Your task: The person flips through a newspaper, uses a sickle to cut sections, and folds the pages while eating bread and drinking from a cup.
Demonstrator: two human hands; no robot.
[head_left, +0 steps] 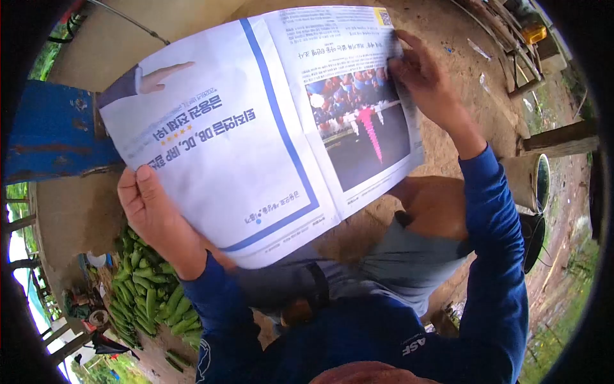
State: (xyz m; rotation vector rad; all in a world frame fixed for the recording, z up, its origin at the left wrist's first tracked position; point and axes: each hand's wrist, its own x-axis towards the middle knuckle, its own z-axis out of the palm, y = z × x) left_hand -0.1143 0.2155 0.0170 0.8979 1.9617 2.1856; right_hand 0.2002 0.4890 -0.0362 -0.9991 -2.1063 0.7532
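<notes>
An open newspaper is spread between my two hands above my lap, its print upside down in this view. The left page carries a large advert with a blue border; on the right page is a photo with a pink shape. My left hand grips the paper's lower left edge, thumb on top. At the upper right edge, my right hand holds the other side, its fingers partly hidden by the page.
A heap of green bananas lies on the ground at the lower left. A blue board stands at the far left. On the right are a white bucket and a wooden post. Bare dirt ground surrounds my legs.
</notes>
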